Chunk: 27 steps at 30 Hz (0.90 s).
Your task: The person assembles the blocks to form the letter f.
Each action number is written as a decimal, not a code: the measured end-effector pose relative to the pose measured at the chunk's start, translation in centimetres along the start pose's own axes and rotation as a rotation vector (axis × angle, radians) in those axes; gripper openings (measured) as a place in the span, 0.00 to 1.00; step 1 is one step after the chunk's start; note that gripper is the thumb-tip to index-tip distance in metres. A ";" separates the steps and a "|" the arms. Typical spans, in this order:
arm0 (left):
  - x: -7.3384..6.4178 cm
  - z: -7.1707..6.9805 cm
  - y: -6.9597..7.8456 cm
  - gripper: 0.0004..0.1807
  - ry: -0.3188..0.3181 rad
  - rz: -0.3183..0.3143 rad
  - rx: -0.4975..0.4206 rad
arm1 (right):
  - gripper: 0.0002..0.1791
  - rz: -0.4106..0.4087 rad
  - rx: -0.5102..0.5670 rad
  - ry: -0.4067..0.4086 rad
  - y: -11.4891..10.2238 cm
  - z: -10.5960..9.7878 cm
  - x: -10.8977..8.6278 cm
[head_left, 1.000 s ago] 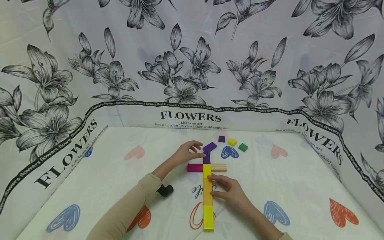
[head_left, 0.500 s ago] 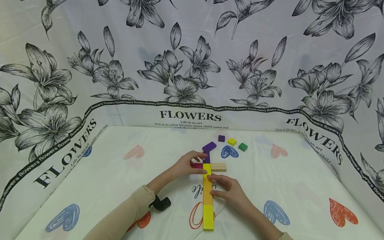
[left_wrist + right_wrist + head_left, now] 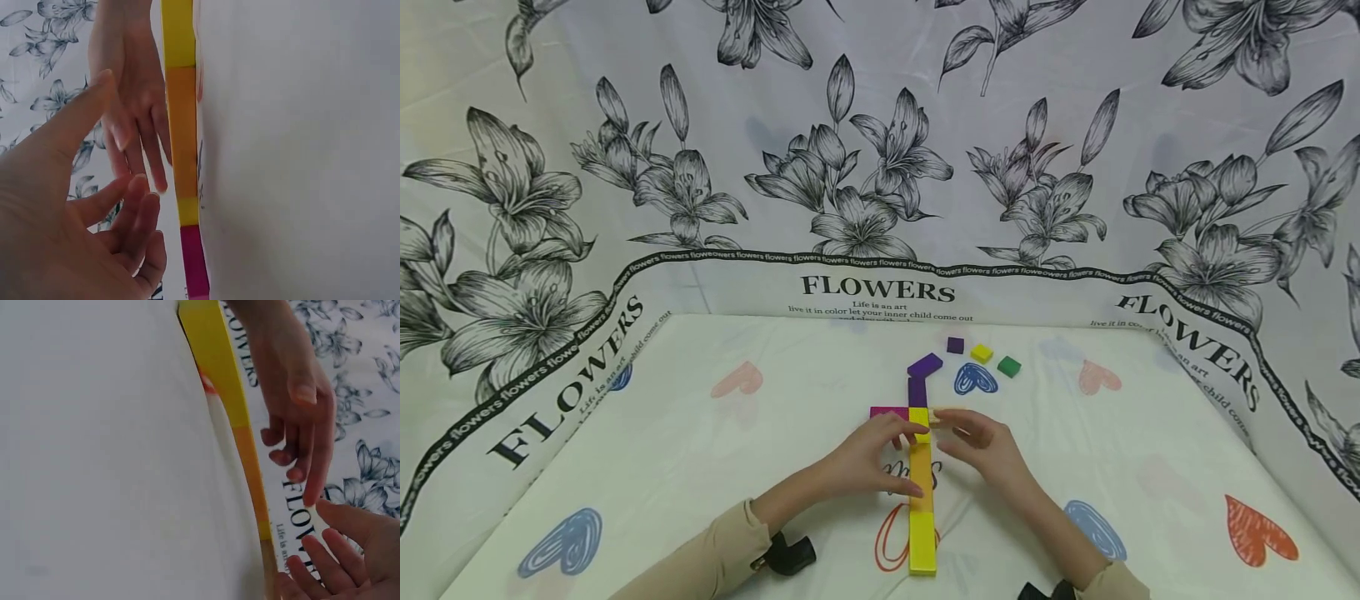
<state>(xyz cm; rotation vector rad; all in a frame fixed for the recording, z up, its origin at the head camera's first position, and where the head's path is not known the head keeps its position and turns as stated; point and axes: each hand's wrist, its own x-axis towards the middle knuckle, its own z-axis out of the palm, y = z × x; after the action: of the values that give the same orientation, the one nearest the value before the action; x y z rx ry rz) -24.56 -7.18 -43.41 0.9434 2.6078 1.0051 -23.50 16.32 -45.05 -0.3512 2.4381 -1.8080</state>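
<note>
My left hand (image 3: 861,462) hovers over the block row, its fingers and thumb loosely spread around nothing. Facing it from the other side, my right hand (image 3: 992,450) has relaxed fingers near the row's right edge. Between them runs an orange block (image 3: 921,479), with a yellow block (image 3: 922,546) at its near end and a shorter yellow block (image 3: 919,415) at its far end. A magenta block (image 3: 889,412) sticks out left there, and a pale wooden block (image 3: 269,569) sticks out right, mostly hidden by my right fingers in the head view. Both wrist views show the hands holding nothing.
Beyond the row stand a purple block (image 3: 917,392) and an angled purple block (image 3: 925,365). Small dark purple (image 3: 955,345), yellow (image 3: 982,353) and green (image 3: 1009,367) blocks lie at the back right. A flower-print curtain (image 3: 880,167) rises behind the heart-print tabletop (image 3: 790,400).
My left hand has come down from beside the purple blocks to over the orange block. My right hand has let go of the orange block's side and shifted slightly up and right.
</note>
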 end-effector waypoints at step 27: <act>-0.5 1.0 0.3 0.44 -0.121 -0.049 -0.006 | 0.31 0.012 0.024 0.247 1.2 -4.0 9.9</act>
<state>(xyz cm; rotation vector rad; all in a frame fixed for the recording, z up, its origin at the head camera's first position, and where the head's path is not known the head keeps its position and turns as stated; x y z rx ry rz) -23.62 -6.82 -43.99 0.9052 2.5139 0.9140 -34.12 18.11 -44.37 -0.1158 2.5654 -1.9808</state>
